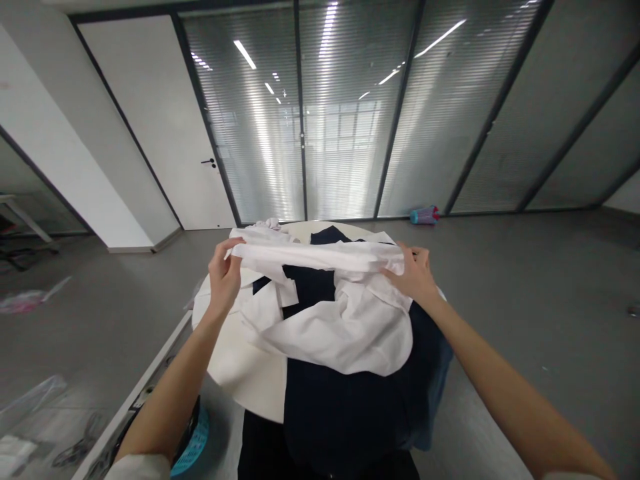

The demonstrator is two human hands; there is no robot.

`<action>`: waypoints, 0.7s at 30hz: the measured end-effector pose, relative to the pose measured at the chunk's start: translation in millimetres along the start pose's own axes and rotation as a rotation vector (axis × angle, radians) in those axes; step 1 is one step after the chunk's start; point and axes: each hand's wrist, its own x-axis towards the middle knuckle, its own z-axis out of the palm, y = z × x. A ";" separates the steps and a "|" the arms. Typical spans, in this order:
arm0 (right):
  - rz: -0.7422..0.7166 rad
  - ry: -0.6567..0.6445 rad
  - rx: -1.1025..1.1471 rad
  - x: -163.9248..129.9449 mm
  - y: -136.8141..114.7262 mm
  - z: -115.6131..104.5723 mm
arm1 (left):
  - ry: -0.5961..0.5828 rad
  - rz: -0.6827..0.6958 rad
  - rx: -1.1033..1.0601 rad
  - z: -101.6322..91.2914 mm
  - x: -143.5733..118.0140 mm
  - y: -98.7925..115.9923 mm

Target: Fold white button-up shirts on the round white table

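Note:
A white garment (pixel 345 327), perhaps a shirt, is stretched between my two hands above a round table. My left hand (pixel 225 270) pinches one end of its folded upper band, and my right hand (pixel 413 270) grips the other end. The band runs nearly level, while the rest hangs and bunches below it. Beneath lies a dark navy garment (pixel 345 413), spread over the table's right part and draping past its near edge. The fingertips are partly hidden by the white cloth.
The round cream table (pixel 250 373) shows at the left. A blue basket (pixel 195 447) stands on the floor at lower left, near plastic bags (pixel 35 400). A small blue and pink bin (pixel 424 215) sits by the glass partition (pixel 345 120). A white door (pixel 155 127) is at the back left.

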 end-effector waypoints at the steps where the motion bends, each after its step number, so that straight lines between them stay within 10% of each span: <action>1: 0.022 -0.054 -0.006 -1.5 0.3 1.8 | 0.011 0.047 0.039 -2.5 4.6 -4.0; 7: 0.210 -0.263 0.023 -10.3 6.8 10.7 | -0.259 0.044 0.420 -14.6 5.5 -49.0; 10: 0.197 -0.216 0.124 -11.9 12.5 10.7 | -0.599 -0.051 0.740 -16.2 -14.5 -57.1; 13: 0.146 -0.115 0.235 -9.4 20.5 9.9 | -0.694 -0.003 0.932 -8.1 -34.5 -41.5; 21: 0.102 -0.066 0.997 0.3 -0.3 -8.6 | -0.988 0.052 0.066 49.7 -70.2 43.5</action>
